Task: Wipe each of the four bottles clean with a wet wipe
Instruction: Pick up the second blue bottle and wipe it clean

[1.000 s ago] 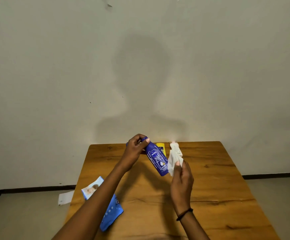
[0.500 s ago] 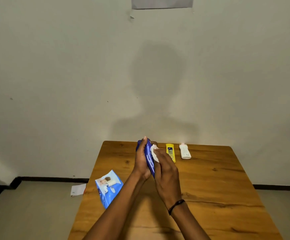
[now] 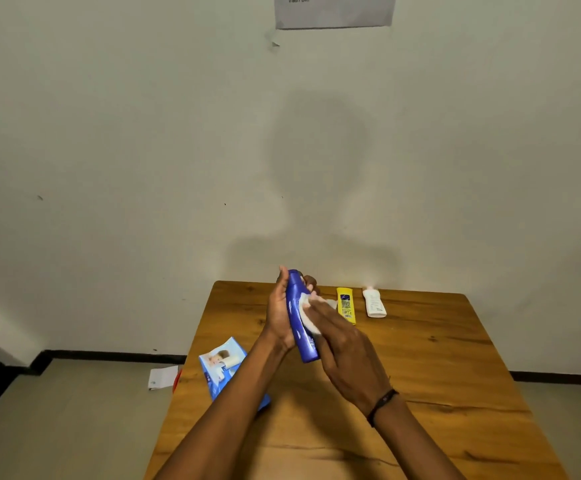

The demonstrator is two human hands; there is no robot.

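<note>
Blue bottle (image 3: 301, 320) gripped upright above wooden table (image 3: 420, 368) by left hand (image 3: 279, 315), white wet wipe (image 3: 308, 311) pressed against its side by right hand (image 3: 346, 355), yellow bottle (image 3: 346, 305) and white bottle (image 3: 373, 303) laid flat near table's far edge, blue wipes pack (image 3: 221, 367) laid at left edge.

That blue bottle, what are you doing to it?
A person is cleaning the blue bottle. The left hand holds it up above the wooden table, and the right hand presses a white wet wipe against its side. A yellow bottle and a white bottle lie near the table's far edge. The wipes pack lies at the left edge.
</note>
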